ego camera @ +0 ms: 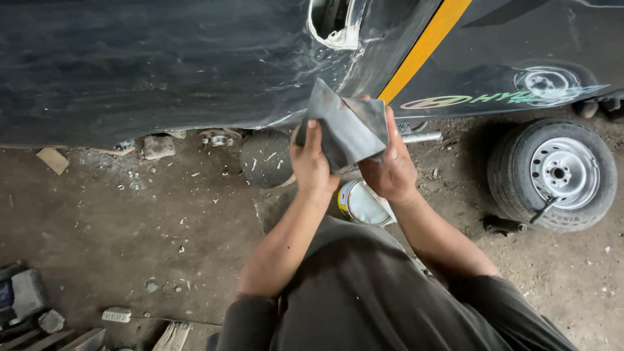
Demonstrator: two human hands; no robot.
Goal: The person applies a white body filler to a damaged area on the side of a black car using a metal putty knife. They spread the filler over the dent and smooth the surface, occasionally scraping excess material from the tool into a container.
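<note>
Both my hands hold a dark grey sheet of sandpaper (344, 127), folded over at its upper right, in front of a black car body panel (162, 65). My left hand (312, 162) grips the sheet's left edge with the thumb on top. My right hand (390, 170) grips its right edge, fingers wrapped behind. The panel is dented and scraped near a torn opening (331, 26) just above the sheet. A yellow stripe (426, 45) runs diagonally across the body to the right.
An open tin can (363, 203) stands on the dirt floor under my hands. A loose wheel with a steel rim (556, 174) lies at right. A round dark disc (265, 158) leans under the car. Stone blocks (29, 292) and wood scraps sit at lower left.
</note>
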